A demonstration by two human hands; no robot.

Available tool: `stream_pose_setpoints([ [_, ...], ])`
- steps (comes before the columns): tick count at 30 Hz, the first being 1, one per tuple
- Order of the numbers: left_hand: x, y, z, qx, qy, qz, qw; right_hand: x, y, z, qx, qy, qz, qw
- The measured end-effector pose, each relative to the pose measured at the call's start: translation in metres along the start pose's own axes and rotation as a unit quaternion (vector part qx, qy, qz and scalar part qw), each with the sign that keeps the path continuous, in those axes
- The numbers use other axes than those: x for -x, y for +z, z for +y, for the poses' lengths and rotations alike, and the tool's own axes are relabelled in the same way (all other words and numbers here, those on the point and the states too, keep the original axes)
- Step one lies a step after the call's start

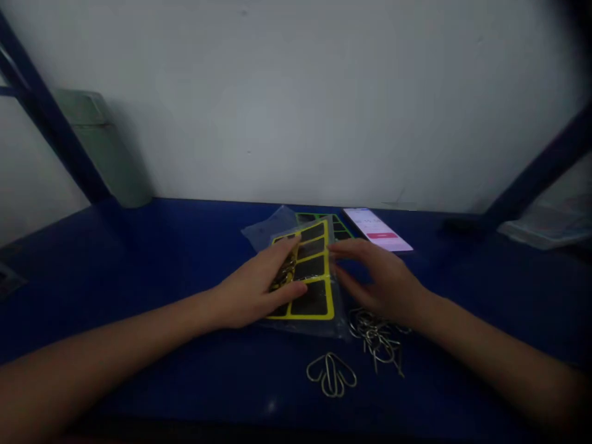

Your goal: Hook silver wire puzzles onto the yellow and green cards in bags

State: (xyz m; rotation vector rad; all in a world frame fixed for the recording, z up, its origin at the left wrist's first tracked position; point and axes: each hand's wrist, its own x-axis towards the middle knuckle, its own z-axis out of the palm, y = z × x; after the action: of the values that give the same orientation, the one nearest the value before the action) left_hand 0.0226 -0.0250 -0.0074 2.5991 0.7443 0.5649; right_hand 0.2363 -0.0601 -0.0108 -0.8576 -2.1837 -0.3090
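**Q:** Can any label be read here?

**A:** Nope, the phone [377,229] by the surface's [161,259] back edge is too blurred, only a pink bar is made out. The yellow-bordered sheet [314,271] is bagged, mid-surface. Left hand [252,290] fingers are laid together on it over some clips [284,277]; whether they're pinched can't be told. Right hand [383,280] fingers are loosely spread beside the sheet, near a clip pile [379,336].

Blue table [139,259], bagged yellow-edged card [314,290], lit phone [377,229], heap of wire clips [377,336], loose clips [332,374] nearer
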Motion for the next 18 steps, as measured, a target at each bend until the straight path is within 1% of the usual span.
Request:
stream_pose_setpoints([
  [3,0.001,0.001,0.000,0.002,-0.001,0.002,1.000,-0.001,0.001,0.001,0.043,0.007,-0.005,0.999],
  [6,0.002,0.003,-0.001,0.013,-0.001,-0.001,1.000,-0.002,-0.001,0.003,0.066,0.000,-0.025,0.998],
  [9,0.002,0.002,-0.003,0.038,-0.004,-0.004,0.999,-0.003,-0.002,0.003,0.090,-0.030,-0.032,0.995],
  [14,0.003,-0.005,-0.008,0.096,-0.014,0.011,0.995,-0.004,-0.003,-0.006,0.189,-0.099,0.007,0.977],
  [16,0.005,-0.006,-0.010,0.111,-0.016,0.016,0.994,-0.005,-0.002,-0.010,0.174,-0.126,-0.003,0.977],
  [18,0.006,-0.006,-0.010,0.126,-0.011,0.021,0.992,-0.006,-0.001,-0.013,0.127,-0.140,-0.037,0.981],
])
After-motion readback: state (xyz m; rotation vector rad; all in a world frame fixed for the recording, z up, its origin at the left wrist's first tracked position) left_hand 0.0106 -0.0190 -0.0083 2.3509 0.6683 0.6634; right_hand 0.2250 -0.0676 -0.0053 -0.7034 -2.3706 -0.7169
